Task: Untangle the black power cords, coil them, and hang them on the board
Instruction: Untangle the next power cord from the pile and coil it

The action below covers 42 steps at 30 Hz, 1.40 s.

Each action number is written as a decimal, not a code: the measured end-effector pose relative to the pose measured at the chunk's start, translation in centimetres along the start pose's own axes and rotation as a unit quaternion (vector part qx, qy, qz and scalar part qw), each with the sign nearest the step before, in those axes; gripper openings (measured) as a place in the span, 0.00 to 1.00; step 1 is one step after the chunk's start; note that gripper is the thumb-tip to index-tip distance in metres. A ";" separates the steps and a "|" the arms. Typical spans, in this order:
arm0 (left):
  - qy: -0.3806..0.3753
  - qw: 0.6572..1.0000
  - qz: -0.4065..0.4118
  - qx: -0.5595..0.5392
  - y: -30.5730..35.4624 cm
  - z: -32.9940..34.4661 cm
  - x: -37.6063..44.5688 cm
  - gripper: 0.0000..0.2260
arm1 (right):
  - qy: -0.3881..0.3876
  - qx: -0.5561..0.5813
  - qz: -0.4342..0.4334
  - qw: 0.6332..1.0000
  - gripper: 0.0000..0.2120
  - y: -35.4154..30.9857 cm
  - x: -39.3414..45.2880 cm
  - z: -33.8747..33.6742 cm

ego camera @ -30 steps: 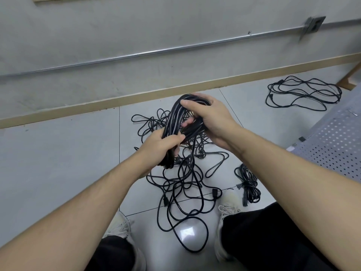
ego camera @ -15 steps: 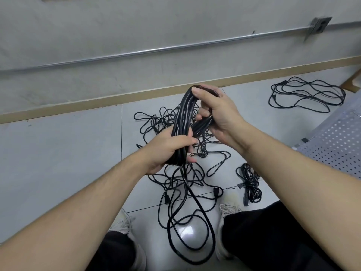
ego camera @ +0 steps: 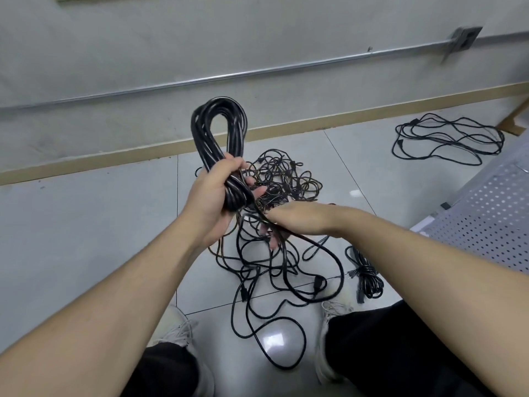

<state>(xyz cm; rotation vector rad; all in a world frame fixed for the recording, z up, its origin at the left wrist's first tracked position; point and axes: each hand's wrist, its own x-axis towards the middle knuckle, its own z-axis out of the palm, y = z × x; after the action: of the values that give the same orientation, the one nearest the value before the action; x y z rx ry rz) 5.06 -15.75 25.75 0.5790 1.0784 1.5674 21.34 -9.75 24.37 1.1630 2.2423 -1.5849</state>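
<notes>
The coiled cord [ego camera: 219, 144] now stands up as one tall loop above your left hand [ego camera: 213, 202], whose grip is clamped round the bundle's lower end. A second ago both hands held that bundle; your right hand [ego camera: 297, 222] has let go of the top and dropped below and to the right, where the loose tail [ego camera: 315, 247] of the cord runs under it toward the floor. Its fingers look curled on that tail, though the hand hides the contact, so I cannot tell for sure.

To my eye that means you are ready to wrap the tail round the coil's waist.

Below lies the tangled pile [ego camera: 274, 202] on the floor [ego camera: 86, 224], a small tied bundle [ego camera: 365, 277] by your right shoe, and another loose cord [ego camera: 446, 141] near the wall. The perforated board [ego camera: 486, 219] is on your right.
</notes>
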 end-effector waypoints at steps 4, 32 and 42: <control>0.039 0.998 0.024 0.044 0.4 -0.8 0.3 0.06 | 0.004 0.016 0.010 1.000 0.22 -0.3 0.1 -0.2; 0.172 0.945 0.141 0.242 0.7 -0.3 0.0 0.05 | 0.169 -0.042 -0.018 0.985 0.05 -0.4 1.3 -0.6; 0.070 0.856 0.041 0.511 -0.9 -1.7 0.1 0.07 | 0.264 -0.205 -0.088 0.938 0.11 -0.8 1.5 -0.9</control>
<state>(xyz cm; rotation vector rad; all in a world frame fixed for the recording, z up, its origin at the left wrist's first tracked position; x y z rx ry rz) 4.08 -16.20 24.21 1.2316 2.0220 0.9975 20.11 -8.32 24.56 1.4090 2.8933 -0.8251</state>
